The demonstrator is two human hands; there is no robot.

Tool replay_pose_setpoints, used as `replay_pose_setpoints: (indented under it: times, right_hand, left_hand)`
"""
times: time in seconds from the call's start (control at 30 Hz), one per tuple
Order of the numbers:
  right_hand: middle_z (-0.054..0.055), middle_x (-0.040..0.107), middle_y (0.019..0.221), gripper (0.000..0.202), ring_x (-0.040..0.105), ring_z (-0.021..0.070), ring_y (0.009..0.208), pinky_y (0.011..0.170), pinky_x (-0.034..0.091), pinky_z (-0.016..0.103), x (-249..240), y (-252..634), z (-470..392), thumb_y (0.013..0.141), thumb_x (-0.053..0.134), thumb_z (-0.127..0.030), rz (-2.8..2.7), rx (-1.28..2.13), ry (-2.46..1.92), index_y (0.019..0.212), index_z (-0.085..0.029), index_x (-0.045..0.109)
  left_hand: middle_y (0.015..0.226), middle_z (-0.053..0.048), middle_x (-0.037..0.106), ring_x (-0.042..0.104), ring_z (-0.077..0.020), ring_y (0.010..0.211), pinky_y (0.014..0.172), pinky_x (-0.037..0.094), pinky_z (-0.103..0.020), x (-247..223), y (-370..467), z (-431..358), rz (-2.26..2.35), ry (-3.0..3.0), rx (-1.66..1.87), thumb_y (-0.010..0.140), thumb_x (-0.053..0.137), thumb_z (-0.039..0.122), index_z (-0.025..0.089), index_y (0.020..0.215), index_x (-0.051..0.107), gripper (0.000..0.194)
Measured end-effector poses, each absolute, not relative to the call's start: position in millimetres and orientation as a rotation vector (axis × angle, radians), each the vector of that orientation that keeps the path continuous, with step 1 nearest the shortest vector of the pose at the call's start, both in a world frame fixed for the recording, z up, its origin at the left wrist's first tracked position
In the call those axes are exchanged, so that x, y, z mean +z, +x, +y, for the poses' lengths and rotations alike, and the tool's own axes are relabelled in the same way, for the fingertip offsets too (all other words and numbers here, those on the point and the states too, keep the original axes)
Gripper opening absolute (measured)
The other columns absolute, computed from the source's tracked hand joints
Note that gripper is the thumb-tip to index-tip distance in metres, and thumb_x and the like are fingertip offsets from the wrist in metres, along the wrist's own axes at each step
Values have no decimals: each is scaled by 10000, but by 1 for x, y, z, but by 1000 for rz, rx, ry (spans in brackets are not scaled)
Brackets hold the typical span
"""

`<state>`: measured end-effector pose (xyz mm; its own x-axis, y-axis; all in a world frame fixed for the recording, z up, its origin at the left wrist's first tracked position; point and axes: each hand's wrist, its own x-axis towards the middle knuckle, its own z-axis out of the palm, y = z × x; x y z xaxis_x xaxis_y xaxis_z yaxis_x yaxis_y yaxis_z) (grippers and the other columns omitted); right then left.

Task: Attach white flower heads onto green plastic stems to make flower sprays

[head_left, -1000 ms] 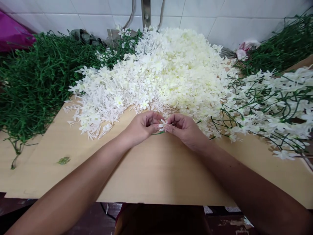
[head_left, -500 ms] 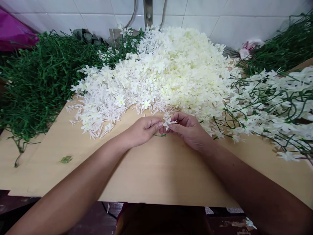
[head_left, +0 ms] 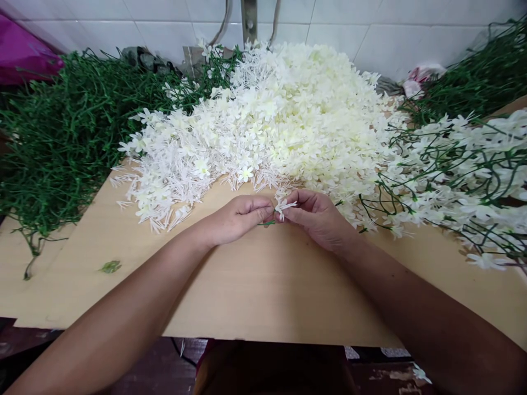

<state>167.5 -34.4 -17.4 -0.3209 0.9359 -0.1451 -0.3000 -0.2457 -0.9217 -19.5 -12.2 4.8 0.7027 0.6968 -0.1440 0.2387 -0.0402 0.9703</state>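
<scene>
My left hand [head_left: 247,216] is closed on a green plastic stem [head_left: 268,223], whose end pokes out below the fingers. A small white artificial flower [head_left: 283,207] sits between the fingertips of both hands, with white stamens pointing right. My right hand [head_left: 315,216] pinches this flower from the right side. The two hands nearly touch at the middle of the board. Just beyond them lies a large heap of loose white flower heads and stamens [head_left: 263,120]. The fingers hide most of the stem.
Green stems [head_left: 74,126] form a pile at the left, and finished white sprays with green stems [head_left: 465,175] lie at the right. More green stems [head_left: 486,82] rest at the back right. A small green scrap [head_left: 110,267] lies on the tan board [head_left: 247,296]. White tiles [head_left: 395,38] stand behind.
The flower has shifted slightly against the left fingertips, and less of the green stem shows below them. Both hands stay in nearly the same place.
</scene>
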Motion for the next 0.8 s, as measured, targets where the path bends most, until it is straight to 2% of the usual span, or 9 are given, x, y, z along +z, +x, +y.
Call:
replay_pose_setpoints:
  times: [0.13,0.33,0.63,0.8]
  right_hand:
    - [-33,661,651,277,607,83,635,694,508,258,-16,169,-34,609,856,-325,-1109,1717,-909,648,-175,627]
    - [-25,662,653,238,607,99,649,721,501,279,-15,174,-31,654,824,-326,-1188,1777,-871,666,-178,638]
    - [-22,644,679,306,583,103,659,664,472,251,-14,175,-29,554,871,-316,-1213,1772,-955,642,-180,611]
    - [-28,628,656,326,551,84,630,622,442,214,-13,177,-29,537,879,-319,-1269,1780,-1000,633,-173,604]
  left_hand:
    - [651,37,443,392,-85,617,626,366,-221,8,-19,-13,769,1591,421,879,481,308,144,755,573,225]
    - [618,48,419,371,-78,585,597,350,-222,9,-18,-13,722,1573,404,846,517,306,150,719,557,205]
    - [618,50,433,366,-64,569,554,309,-210,6,-17,-13,630,1578,450,862,491,238,147,672,514,211]
    - [614,56,422,356,-65,561,553,310,-214,6,-17,-13,609,1577,435,868,500,283,151,684,508,226]
